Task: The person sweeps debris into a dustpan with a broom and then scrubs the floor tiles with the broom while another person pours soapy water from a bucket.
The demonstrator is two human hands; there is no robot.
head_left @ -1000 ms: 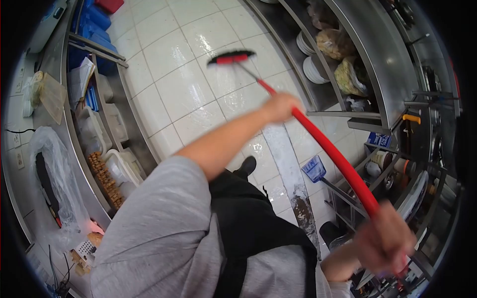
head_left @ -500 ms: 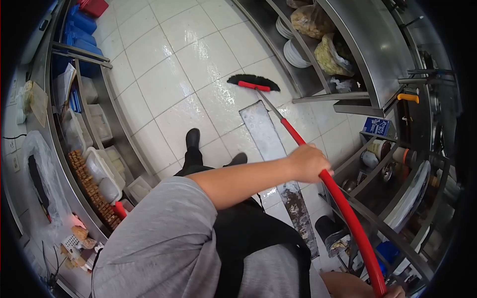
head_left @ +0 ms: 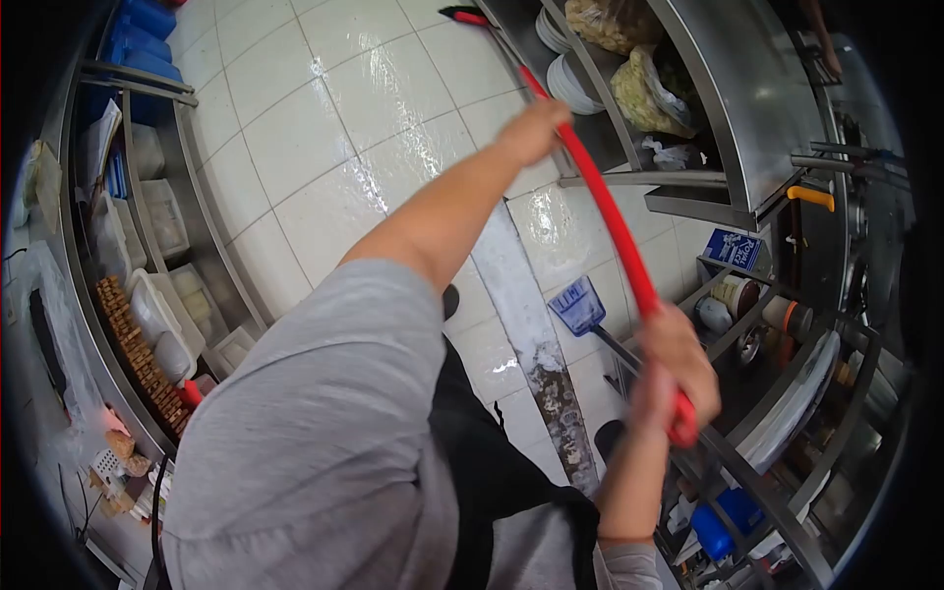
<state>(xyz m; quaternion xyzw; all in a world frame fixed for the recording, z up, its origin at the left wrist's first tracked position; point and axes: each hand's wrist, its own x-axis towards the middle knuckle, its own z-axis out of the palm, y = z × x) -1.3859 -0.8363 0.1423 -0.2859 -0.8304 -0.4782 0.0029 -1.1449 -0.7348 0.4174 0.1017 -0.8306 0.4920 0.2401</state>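
Observation:
My left hand [head_left: 536, 133] is closed around the upper-middle part of a long red handle [head_left: 615, 221]. My right hand [head_left: 678, 369], slightly blurred, grips the same handle near its rounded end. At the handle's far end, a red-and-black broom head [head_left: 464, 15] touches the tiled floor beside the shelf unit. A blue dustpan [head_left: 578, 305] lies over the floor left of my right hand. Its dark stick runs up toward that hand; whether the hand also holds it, I cannot tell.
Steel shelves [head_left: 644, 179] with plates [head_left: 572, 84] and bags stand at upper right. A rack [head_left: 737, 457] is at lower right, a shelved counter [head_left: 211, 202] at left. A pale strip [head_left: 506, 265] crosses the wet floor. Another person's arm [head_left: 821, 39] shows at top right.
The broom head has moved up and away toward the shelf base. My left hand moved up and left, my right hand up into fuller view. The blue dustpan has come into view.

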